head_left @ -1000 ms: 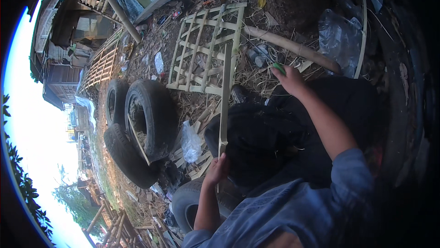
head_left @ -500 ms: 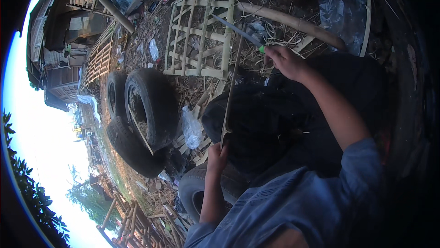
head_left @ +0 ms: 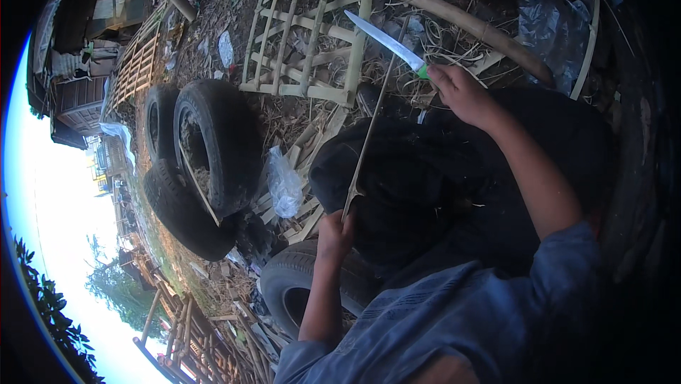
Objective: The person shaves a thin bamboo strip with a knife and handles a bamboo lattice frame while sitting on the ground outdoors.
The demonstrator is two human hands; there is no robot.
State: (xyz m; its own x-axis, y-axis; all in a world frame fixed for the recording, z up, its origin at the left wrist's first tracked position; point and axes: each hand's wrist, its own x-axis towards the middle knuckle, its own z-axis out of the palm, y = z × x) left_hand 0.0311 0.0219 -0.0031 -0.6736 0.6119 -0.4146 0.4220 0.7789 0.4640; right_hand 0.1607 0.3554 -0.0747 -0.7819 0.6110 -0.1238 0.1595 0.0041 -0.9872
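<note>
Swung rightward: slim tan bamboo strip (head_left: 367, 138) | left hand (head_left: 333, 236): fingers closed on near end | right hand (head_left: 462, 97): fingers round green-handled steel knife (head_left: 386, 41), contact with strip unclear | strip passes black-clothed leg (head_left: 404, 164); slip legward possible if strip flexes

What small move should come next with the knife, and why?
Probably bring the green-handled knife lightly onto the bamboo strip near its far end. The right hand grips the handle, and the blade crosses the strip in view, though contact is unclear. The left hand holds the strip's near end, clear of the blade.
</note>
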